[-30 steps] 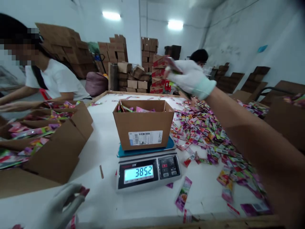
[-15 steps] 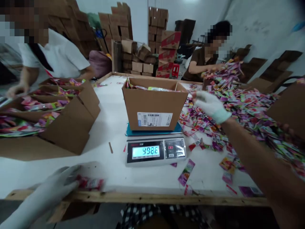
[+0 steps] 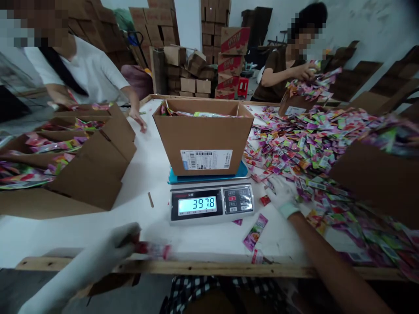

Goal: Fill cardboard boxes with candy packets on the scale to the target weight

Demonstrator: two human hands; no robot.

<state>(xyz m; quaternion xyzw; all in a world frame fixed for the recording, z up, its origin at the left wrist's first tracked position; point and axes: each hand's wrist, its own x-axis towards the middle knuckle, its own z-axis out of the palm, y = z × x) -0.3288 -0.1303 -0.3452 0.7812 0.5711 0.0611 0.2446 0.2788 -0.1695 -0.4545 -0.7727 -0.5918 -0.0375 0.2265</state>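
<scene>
A brown box [image 3: 203,135] with packets in it stands on the blue plate of a scale [image 3: 212,203], whose display reads 397.8. At the lower left, my gloved left hand [image 3: 121,244] is closed on a red packet [image 3: 153,250], blurred by motion. My gloved right hand [image 3: 282,192] is low over the table right of the scale, at the edge of the packet pile [image 3: 294,148]; its fingers are blurred, and whether they hold anything is unclear. A purple packet [image 3: 255,232] lies right of the scale's front.
Open boxes of packets [image 3: 94,183] stand at the left, with a person in white behind them. Another person at the back right holds packets over a box [image 3: 296,104]. A large brown box [image 3: 376,179] is at the right. The wooden table edge [image 3: 209,268] runs along the front.
My left hand has moved right with the red packet. My right hand has come down and nearer, from beside the box to beside the scale. The display has changed to 397.8.
</scene>
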